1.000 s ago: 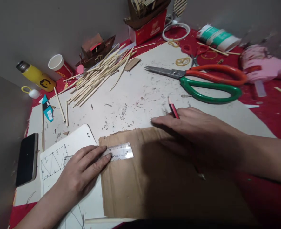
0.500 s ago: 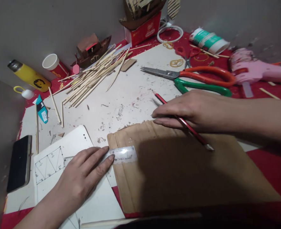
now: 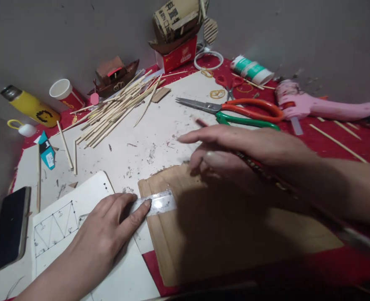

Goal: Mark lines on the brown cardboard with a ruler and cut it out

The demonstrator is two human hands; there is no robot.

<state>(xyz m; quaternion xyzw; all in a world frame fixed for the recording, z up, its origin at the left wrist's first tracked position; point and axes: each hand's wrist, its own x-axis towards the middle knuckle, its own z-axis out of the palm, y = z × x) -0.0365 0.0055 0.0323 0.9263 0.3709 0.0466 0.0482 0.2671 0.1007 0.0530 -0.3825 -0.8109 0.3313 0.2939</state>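
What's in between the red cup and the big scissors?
In the head view, a pile of thin sticks lies between the red cup and the big scissors, with a small brown card piece on the scissors' side of it.

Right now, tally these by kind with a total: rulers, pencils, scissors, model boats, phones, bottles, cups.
Ruler: 1
Pencil, partly hidden by the hand: 1
Orange-and-green scissors and red scissors: 2
Larger model boat and smaller model boat: 2
Phone: 1
Yellow bottle: 1
Cup: 1
Total: 9
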